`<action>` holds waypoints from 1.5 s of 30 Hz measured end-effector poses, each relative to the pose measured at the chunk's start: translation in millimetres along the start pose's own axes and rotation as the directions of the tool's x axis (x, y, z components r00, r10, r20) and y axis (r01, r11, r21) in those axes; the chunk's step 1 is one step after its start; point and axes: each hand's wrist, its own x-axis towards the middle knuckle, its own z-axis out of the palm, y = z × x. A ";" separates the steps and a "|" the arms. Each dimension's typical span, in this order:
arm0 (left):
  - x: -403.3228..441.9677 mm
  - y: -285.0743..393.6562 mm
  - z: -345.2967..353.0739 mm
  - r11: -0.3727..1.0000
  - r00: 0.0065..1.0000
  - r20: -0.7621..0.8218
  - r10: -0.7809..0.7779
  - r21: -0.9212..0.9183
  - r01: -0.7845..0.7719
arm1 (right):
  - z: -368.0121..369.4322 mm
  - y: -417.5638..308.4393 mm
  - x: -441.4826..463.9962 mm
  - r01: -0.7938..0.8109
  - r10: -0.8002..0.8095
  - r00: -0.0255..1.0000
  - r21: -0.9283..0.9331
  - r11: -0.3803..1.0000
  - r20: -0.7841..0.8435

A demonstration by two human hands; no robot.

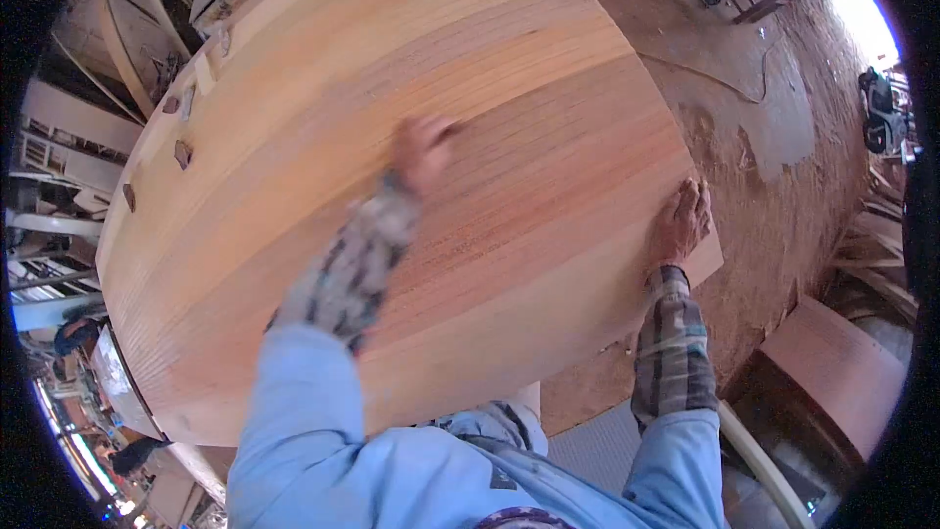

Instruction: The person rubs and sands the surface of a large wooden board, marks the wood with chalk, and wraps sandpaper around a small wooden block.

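Observation:
A broad wooden panel [323, 225] of glued strips in pale and reddish brown spreads out in front of me. Over its middle is my left hand [421, 152], smeared by motion. A small dark edge shows by its fingers, but I cannot make out whether it holds something. My right hand [681, 222] lies at the panel's right edge, fingers stretched forward over the surface, with nothing visible in it. Fine grooves run along the strips.
Several small brown pieces [183, 154] lie along the panel's left side. Stacked timber and frames [78, 132] crowd the left. To the right are a dirt floor [725, 137], a cable [715, 75] and a brown box-like piece [832, 367]. A motorbike [881, 113] stands farther off.

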 end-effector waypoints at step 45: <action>-124.4 -95.9 -112.6 0.927 0.994 -0.070 0.088 0.371 -0.056 | 18.3 18.2 -3.2 0.070 -0.067 0.997 -0.088 0.994 0.036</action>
